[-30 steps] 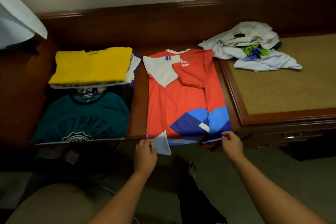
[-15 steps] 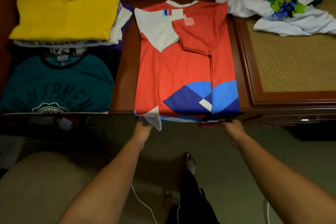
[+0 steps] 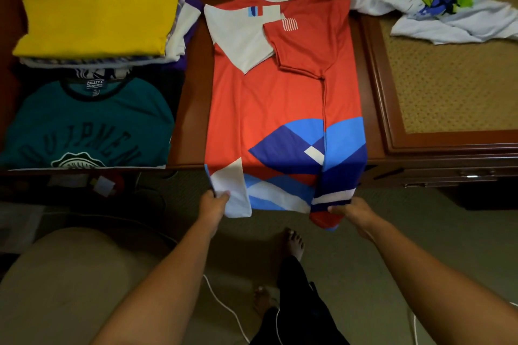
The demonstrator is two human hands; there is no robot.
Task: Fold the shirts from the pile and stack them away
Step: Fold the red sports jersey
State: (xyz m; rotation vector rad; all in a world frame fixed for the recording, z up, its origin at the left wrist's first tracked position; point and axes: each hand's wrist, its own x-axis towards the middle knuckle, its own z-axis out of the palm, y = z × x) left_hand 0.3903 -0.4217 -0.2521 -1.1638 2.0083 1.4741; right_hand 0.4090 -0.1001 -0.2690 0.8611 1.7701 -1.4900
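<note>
Since 0.5 s ago, hem of red shirt (image 3: 269, 109) has come further off the wooden bench (image 3: 190, 120) edge and hangs lower, w/ both hands lower too. Shirt lies at frame centre, collar at 12 o'clock, both sleeves folded inward across chest, blue/white pattern near hem. Left hand (image 3: 213, 203) pinches hem's white corner at 7 o'clock of shirt, thumb on top, fingers curled under. Right hand (image 3: 353, 210) grips hem's red/navy corner at 5 o'clock, fingers curled around fabric. At 9 o'clock: folded teal shirt (image 3: 89, 126); beyond it at 10 o'clock, folded stack topped by yellow shirt (image 3: 95, 17). At 2 o'clock: unfolded pile of white shirts (image 3: 437, 0), on woven-top table (image 3: 448, 87).
</note>
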